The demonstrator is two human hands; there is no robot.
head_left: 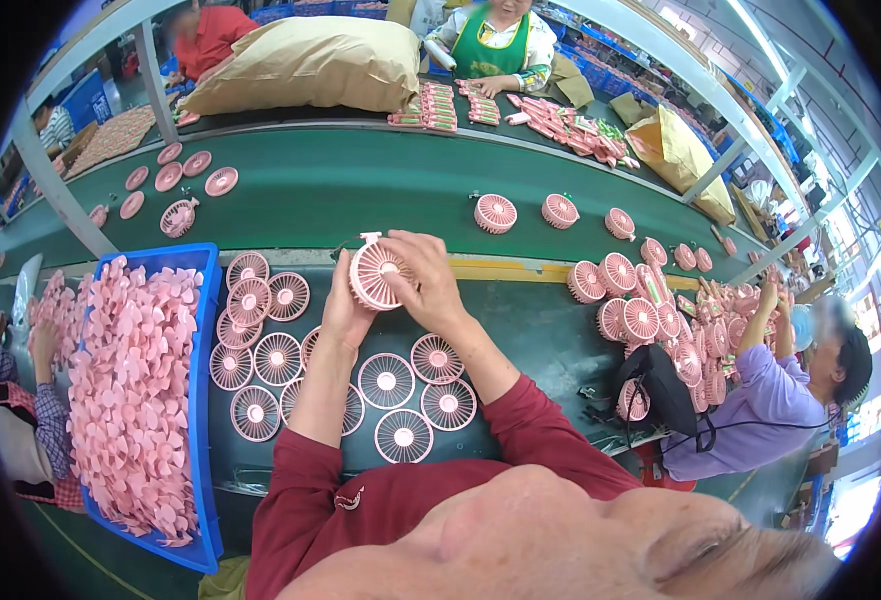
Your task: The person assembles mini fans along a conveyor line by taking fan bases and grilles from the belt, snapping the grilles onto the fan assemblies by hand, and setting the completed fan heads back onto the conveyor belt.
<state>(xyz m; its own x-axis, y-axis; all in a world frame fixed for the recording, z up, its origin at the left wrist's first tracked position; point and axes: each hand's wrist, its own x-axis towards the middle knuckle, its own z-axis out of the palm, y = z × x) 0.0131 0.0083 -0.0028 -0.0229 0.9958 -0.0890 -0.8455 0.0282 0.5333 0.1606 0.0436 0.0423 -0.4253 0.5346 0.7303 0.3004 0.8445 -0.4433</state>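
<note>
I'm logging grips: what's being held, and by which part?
A pink fan head: left hand at its left side, right hand at its right, thumb over the grille.

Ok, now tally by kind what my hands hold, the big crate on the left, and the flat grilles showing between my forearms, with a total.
Pink round slatted plastic fan housing, between left hand and right hand: 1
Large blue plastic crate: 1
Flat pink round plastic grilles, one partly hidden: 5
Total: 7
</note>
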